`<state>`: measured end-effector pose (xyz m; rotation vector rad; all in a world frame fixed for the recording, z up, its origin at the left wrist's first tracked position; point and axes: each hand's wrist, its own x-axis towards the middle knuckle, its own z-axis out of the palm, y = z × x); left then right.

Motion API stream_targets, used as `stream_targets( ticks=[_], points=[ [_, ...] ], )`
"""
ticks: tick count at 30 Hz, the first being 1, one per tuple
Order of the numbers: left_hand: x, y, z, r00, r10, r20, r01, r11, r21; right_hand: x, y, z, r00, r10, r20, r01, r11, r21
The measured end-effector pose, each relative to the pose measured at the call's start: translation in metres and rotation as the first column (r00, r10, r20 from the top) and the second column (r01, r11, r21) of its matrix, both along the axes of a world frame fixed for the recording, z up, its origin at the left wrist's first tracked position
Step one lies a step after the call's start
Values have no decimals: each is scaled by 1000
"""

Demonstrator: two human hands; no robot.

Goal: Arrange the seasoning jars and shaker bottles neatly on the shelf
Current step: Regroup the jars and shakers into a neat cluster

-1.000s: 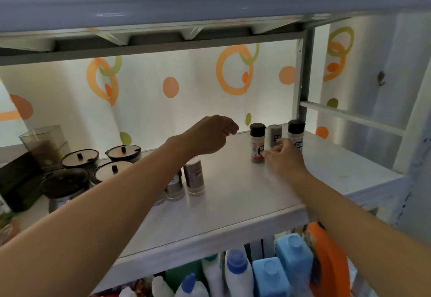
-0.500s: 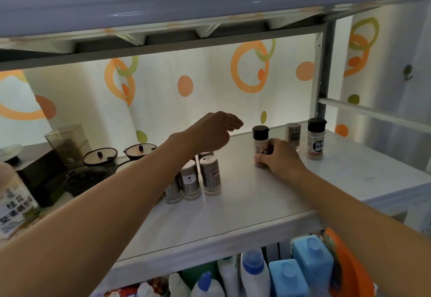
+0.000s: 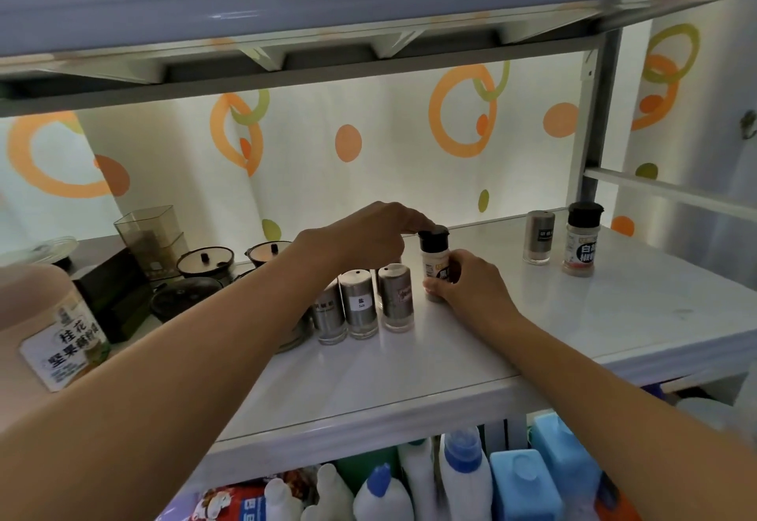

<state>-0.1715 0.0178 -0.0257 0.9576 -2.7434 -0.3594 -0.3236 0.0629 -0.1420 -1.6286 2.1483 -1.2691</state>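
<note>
Black-capped clear plastic spice jar (image 3: pixel 435 262) just got slid left, now beside the steel shakers (image 3: pixel 360 302). Right hand (image 3: pixel 471 285) wrapped round its base, left hand (image 3: pixel 375 236) fingertips on cap. Two more to go imo.

Under your fingers the white shelf (image 3: pixel 491 340) is smooth and glossy, throwing back pale light. The jar (image 3: pixel 435 264) your right hand (image 3: pixel 471 289) wraps is clear plastic with a matt black cap, which your left hand (image 3: pixel 368 234) touches from above. Just left of your right fingertips stand three shakers (image 3: pixel 362 303) of brushed metal with clear, glassy bases and paper labels. Behind your hands hangs a smooth, printed plastic sheet (image 3: pixel 368 160).
</note>
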Motion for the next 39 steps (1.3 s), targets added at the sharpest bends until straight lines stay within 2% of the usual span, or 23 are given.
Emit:
stream_targets(
  ticks=[5,15,20,23,28,33,39],
  points=[
    [6,3,2,998,17,58,-14,999,-45,6,3,-2,999,51,-5,-51,999,-4],
    [9,-3,-5,998,25,59,-22,998,-64,3,11,-1,996,48,-69,-49,999,-18],
    [12,-8,-6,1000,-3,13,3,1000,-30,2,7,-2,998,51,23,-51,999,2],
    [11,-11,-7,1000,-8,-7,8,1000,6,0,4,-3,992,110,62,-112,993,24],
    [11,-10,-8,1000,14,-17,-13,1000,9,-1,3,-3,984,165,73,-165,986,-2],
    [8,-3,-5,999,27,19,-26,995,-91,0,1,-5,989,141,52,-140,990,-31],
    [8,-5,-5,999,31,26,-30,997,-69,0,1,-5,985,161,60,-159,986,-42]
  ],
)
